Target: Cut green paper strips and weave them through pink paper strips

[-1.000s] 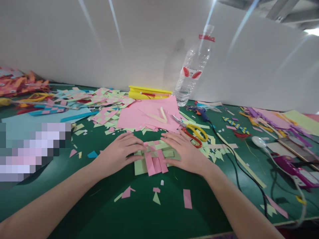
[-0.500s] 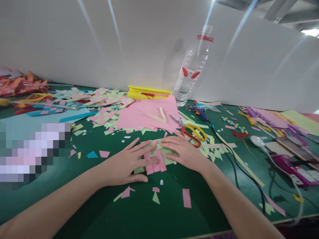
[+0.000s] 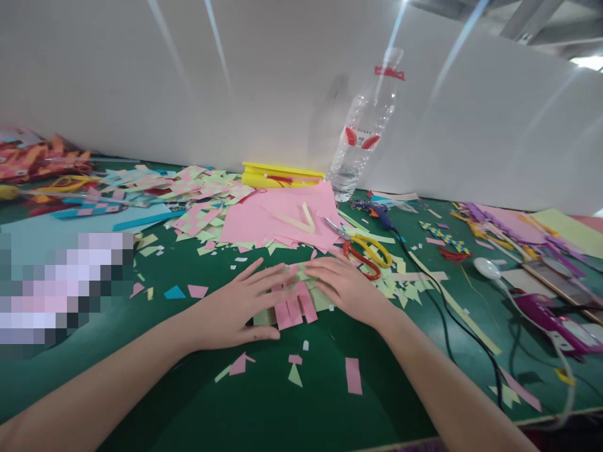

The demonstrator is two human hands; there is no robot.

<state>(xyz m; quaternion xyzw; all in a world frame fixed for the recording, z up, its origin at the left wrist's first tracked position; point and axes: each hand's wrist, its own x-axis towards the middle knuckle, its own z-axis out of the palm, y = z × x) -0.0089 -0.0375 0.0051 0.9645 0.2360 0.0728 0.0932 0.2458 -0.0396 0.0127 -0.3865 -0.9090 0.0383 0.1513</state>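
Craft workshop, paper scraps (image 3: 202, 207), scissors (image 3: 362, 251), glue gun (image 3: 374, 210)

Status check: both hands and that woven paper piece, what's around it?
Left hand flat on the woven paper piece, fingers spread. Right hand pressing its far edge. Scissors just beyond right hand; paper scraps loose in front.

Both forearms bare, no sleeves; hands (image 3: 245, 307) bare, no gloves, rings.
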